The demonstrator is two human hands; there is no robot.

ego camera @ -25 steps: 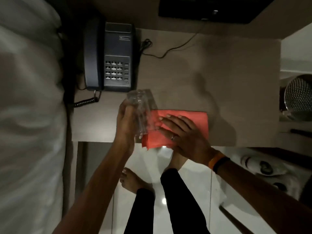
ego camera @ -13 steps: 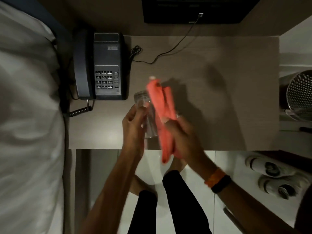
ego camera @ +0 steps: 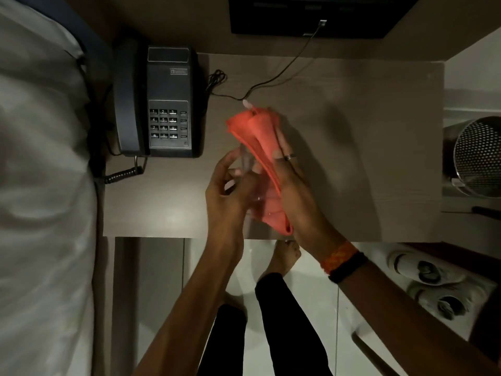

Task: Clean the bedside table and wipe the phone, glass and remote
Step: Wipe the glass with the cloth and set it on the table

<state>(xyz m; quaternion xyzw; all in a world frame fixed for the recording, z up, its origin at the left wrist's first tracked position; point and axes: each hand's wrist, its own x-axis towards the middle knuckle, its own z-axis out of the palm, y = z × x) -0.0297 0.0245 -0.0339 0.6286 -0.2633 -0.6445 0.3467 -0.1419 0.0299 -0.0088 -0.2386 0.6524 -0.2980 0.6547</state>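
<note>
Over the front middle of the wooden bedside table, my left hand grips a clear glass, which is hard to make out between my two hands. My right hand presses a red cloth against the right side of the glass, and the cloth bunches up above it. A dark desk phone with its handset lies at the table's far left. No remote is in view.
A thin black cable runs across the table's back from the phone to a dark panel. White bedding fills the left. A perforated metal bin and white slippers sit on the right. My feet stand below the table edge.
My right hand has lifted the red cloth off the table and brought it against the glass held in my left hand. The view has shifted so the phone sits lower.
</note>
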